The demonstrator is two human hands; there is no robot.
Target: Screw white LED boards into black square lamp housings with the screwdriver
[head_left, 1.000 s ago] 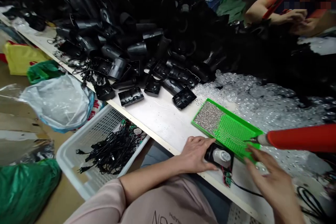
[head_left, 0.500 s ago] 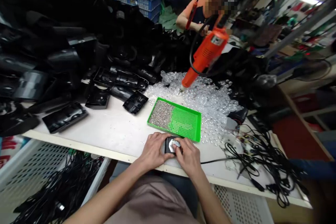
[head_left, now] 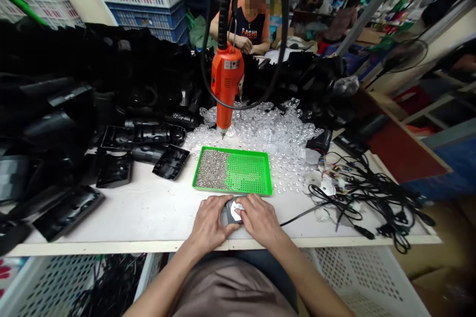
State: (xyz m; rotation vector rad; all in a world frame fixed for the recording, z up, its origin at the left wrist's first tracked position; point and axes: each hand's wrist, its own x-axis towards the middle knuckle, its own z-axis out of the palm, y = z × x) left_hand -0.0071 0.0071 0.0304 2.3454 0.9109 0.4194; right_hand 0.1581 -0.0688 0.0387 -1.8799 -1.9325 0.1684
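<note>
"What lies at the centre of the view?"

"A shallow, bright green plastic tray (head_left: 232, 148) with a perforated floor, resting on a white bench (head_left: 148, 218). I'll place everything from it. A heap of tiny silver screws (head_left: 211, 169) covers its left half."

"Where are the hands?"

"Just in front of the tray. The left hand (head_left: 213, 220) and right hand (head_left: 260, 218) meet around a small dark plastic casing (head_left: 225, 216) with a white round insert (head_left: 236, 211). The fingers of both hands are curled over it, grasping it, and hide much of it."

"What's the count?"

"Two hands, one casing, one tray. One orange electric screwdriver (head_left: 226, 77) hangs from a black cable behind the tray, its tip just above clear plastic domes (head_left: 256, 131), too many to count. Left of the tray, four flat black plastic shells (head_left: 171, 161) lie separately before a black mound too dense to count. To its right is one tangle of black cables (head_left: 372, 198). One co-worker (head_left: 249, 25) sits well beyond it."

"What could go wrong?"

"The casing is near the bench's front edge, so a slip of the fingers could drop it. A knock to the tray could scatter screws among the domes, and those round domes could roll. A thin black cord (head_left: 301, 215) running from under the right hand could snag."
</note>
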